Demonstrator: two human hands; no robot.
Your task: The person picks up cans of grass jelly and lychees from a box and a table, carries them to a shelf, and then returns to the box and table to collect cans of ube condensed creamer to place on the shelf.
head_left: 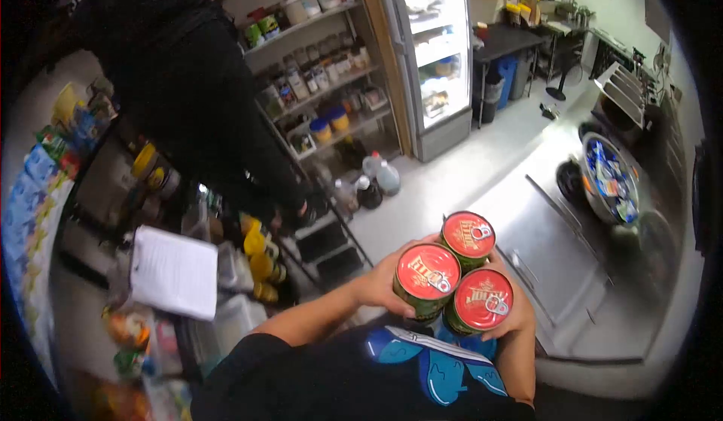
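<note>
Three tins with red ring-pull lids are bunched together in front of my chest, tops facing up. My left hand (379,281) wraps round the side of the left tin (428,272). On the other side, my right hand (518,300) is closed round the right tin (480,300). The far tin (468,235) is pressed between these two and my hands; fingers of both hands show beside it. Green and dark labels are partly visible below the lids. The undersides of the tins are hidden.
To the left, a person in black (173,82) stands by a step ladder (327,244). Stocked shelves (324,86) and a lit glass-door fridge (440,52) are ahead. A metal bowl (636,176) with blue packets sits right, beyond a steel surface (553,248). Papers (173,270) lie left.
</note>
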